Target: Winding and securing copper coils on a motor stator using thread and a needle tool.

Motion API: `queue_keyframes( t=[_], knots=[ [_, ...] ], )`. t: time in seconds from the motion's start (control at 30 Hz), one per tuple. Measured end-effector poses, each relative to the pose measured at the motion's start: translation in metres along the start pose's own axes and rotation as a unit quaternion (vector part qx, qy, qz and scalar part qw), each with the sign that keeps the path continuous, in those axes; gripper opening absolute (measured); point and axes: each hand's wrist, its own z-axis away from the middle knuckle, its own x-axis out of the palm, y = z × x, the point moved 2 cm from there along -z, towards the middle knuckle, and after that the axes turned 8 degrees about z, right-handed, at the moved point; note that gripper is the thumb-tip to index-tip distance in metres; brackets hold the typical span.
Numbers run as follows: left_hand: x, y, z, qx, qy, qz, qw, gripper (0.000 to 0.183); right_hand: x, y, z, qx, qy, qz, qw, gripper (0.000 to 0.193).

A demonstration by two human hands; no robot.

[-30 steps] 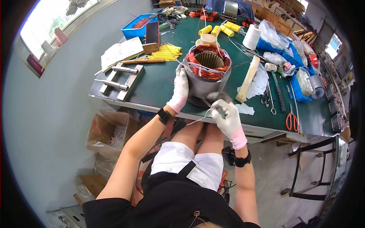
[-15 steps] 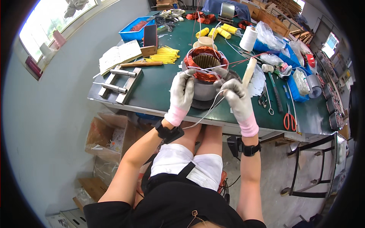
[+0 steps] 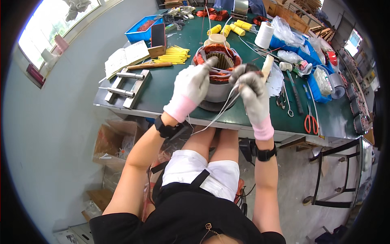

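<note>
A motor stator (image 3: 218,91) with a grey body and copper-red windings (image 3: 216,48) stands upright at the table's near edge. Slotted metal lines its bore. My gloved left hand (image 3: 191,85) is closed, its fingertips over the left of the winding ring; what they pinch is hidden. In my gloved right hand (image 3: 252,90), just right of the stator, the closed fingers grip a white cord (image 3: 221,115). The cord hangs in a loop below the table's edge. More white cord lies across the windings.
Yellow sleeves (image 3: 175,55), an open notebook (image 3: 128,57) and a metal stand (image 3: 126,89) lie left. Rightward are a white thread spool (image 3: 264,35), a mallet (image 3: 291,87), red-handled scissors (image 3: 311,122) and blue bins (image 3: 319,87). Yellow rolls (image 3: 235,30) lie behind the stator.
My left hand has moved up and inward onto the winding ring. My right hand has stayed near the stator's right side, still gripping the cord, whose loop now hangs wider.
</note>
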Motion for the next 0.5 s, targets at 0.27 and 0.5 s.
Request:
queue_keyframes(
  t=[0.27,0.5],
  knots=[
    [-0.011,-0.006,0.006,-0.024,-0.010,0.091,0.995,0.046,-0.017,0.028,-0.013,0.062,0.107,-0.278,0.953,0.008],
    [-0.009,-0.013,0.007,0.063,0.046,0.103,0.992,0.034,-0.001,0.001,-0.012,0.030,-0.002,-0.044,0.999,0.004]
  ],
)
